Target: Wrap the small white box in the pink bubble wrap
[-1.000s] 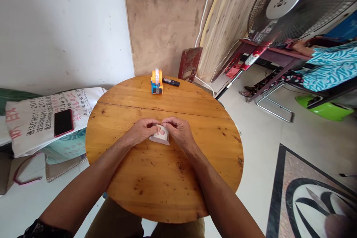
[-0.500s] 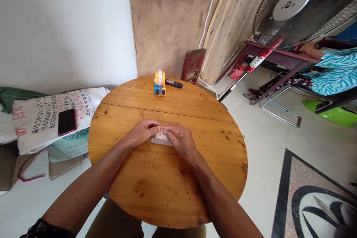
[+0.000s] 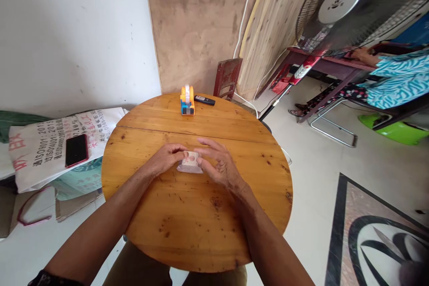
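Observation:
A small white packet with red print and a clear wrapper rests near the middle of the round wooden table. My left hand pinches its upper left corner between thumb and fingers. On the packet's right side is my right hand, fingers spread and apart, with the thumb tip close to the packet's edge. Whether that thumb touches the packet I cannot tell.
An orange and blue tape dispenser and a black handheld device lie at the table's far edge. A phone lies on white sacks at left. Behind the table is a chair. A fan and a seated person are at right.
My right hand has opened and let go of the packet's top edge, its fingers now raised and spread. My left hand still holds its corner. The view has shifted slightly.

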Available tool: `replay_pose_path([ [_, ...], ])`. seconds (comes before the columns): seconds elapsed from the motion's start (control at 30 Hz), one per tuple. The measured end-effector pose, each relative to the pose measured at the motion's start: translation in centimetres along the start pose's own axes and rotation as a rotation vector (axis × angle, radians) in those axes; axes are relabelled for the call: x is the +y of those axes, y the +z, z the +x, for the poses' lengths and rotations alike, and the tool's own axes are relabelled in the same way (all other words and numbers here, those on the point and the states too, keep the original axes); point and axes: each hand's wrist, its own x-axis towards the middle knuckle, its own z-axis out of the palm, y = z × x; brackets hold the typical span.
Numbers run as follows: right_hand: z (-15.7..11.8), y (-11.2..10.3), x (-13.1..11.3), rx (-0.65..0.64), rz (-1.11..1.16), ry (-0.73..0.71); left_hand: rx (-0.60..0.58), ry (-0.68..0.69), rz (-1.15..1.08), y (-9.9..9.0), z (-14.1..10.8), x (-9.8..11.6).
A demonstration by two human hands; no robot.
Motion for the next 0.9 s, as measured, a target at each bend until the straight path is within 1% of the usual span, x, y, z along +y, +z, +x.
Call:
replay_pose_path([
  [0.07,0.1,-0.5,0.2,-0.024,0.102,0.058,0.007,-0.009,0.008,0.0,0.0,0.0],
  [0.1,0.0,-0.5,0.4,-0.068,0.13,0.088,0.01,-0.01,0.01,0.0,0.0,0.0],
  [0.17,-0.1,0.0,0.7,-0.167,0.127,0.142,0.011,-0.01,0.011,0.0,0.0,0.0],
  [0.2,-0.2,0.3,0.9,-0.196,0.106,0.163,0.015,-0.01,0.012,0.1,0.0,0.1],
  [0.27,-0.3,1.2,1.3,-0.208,0.047,0.185,0.025,-0.012,0.024,0.1,-0.1,0.3],
  [0.33,-0.3,1.7,1.8,-0.193,-0.001,0.19,0.027,-0.015,0.04,0.1,-0.1,0.4],
  [0.43,-0.1,1.2,1.8,-0.195,0.009,0.166,0.032,-0.009,0.033,0.2,-0.1,0.4],
  [0.47,0.0,0.8,1.3,-0.169,0.044,0.151,0.041,-0.008,0.027,0.2,0.0,0.3],
  [0.5,0.0,0.5,0.5,-0.105,0.09,0.135,0.047,-0.007,0.025,0.2,0.0,0.3],
  [0.53,0.0,0.2,-0.7,-0.014,0.146,0.113,0.045,-0.008,0.029,0.2,0.0,0.3],
  [0.6,-0.5,0.0,-3.9,0.229,0.262,0.067,0.02,-0.008,0.034,0.2,-0.1,0.3],
  [0.63,-0.8,0.1,-5.8,0.213,0.304,-0.011,0.005,-0.014,0.03,0.2,-0.2,0.4],
  [0.67,-1.1,0.1,-7.6,0.002,0.36,-0.138,-0.003,-0.02,0.026,0.2,-0.3,0.4],
  [0.7,-1.3,0.1,-9.0,-0.318,0.416,-0.355,0.002,-0.028,0.021,0.2,-0.3,0.5],
  [0.73,-1.3,-0.1,-10.0,-0.436,0.454,-0.461,0.019,-0.034,0.011,0.2,-0.4,0.5],
  [0.77,-1.1,-0.6,-10.4,-0.511,0.491,-0.54,0.039,-0.035,-0.002,0.2,-0.4,0.5],
  [0.8,-0.6,-1.3,-10.1,-0.546,0.493,-0.481,0.05,-0.035,-0.013,0.2,-0.4,0.4],
  [0.83,0.0,-2.2,-9.2,-0.453,0.492,-0.33,0.054,-0.03,-0.02,0.2,-0.4,0.4],
  [0.87,0.8,-3.1,-7.8,-0.343,0.47,-0.157,0.051,-0.024,-0.025,0.2,-0.4,0.3],
  [0.9,1.6,-4.0,-6.1,-0.197,0.436,-0.025,0.048,-0.023,-0.022,0.2,-0.3,0.3],
])
